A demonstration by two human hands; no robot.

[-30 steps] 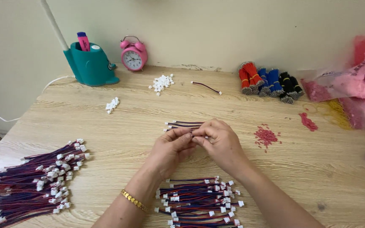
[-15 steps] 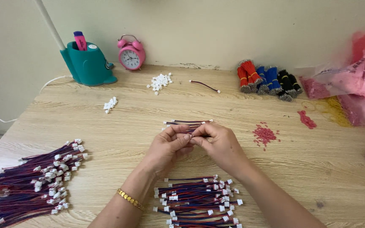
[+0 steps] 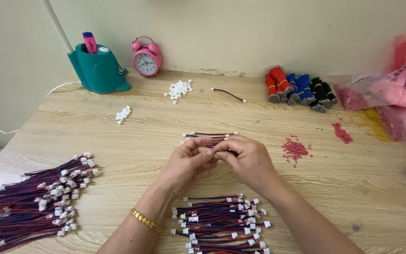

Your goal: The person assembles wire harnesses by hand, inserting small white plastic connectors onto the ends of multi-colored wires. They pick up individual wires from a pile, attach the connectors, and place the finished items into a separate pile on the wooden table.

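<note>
Both hands meet at the middle of the wooden table [image 3: 118,141]: the left hand [image 3: 189,162], with a gold bracelet [image 3: 145,220] at its wrist, and the right hand [image 3: 247,157] have their fingertips pressed together on a small bundle of wires [image 3: 207,136], red and dark, with white connectors at the ends. That bundle sticks out from the far side of the fingers, low over the table; whether it touches the wood cannot be told.

Just near of the hands, between the forearms, lies a pile of finished wires [image 3: 222,223] with white plugs. A larger heap of the same wires [image 3: 34,202] sits at the near left edge. Farther away, left of centre, are a small cluster of white connectors [image 3: 123,114] and a bigger cluster [image 3: 178,89], with a single loose wire [image 3: 229,94] to its right.

Along the far wall stand a teal pen holder [image 3: 97,70] and a pink alarm clock [image 3: 147,59]. To the far right lie bundles of red, blue and black wires [image 3: 299,89], and beyond them pink plastic bags [image 3: 400,94]. A scatter of small red bits [image 3: 295,149] lies just right of the right hand
</note>
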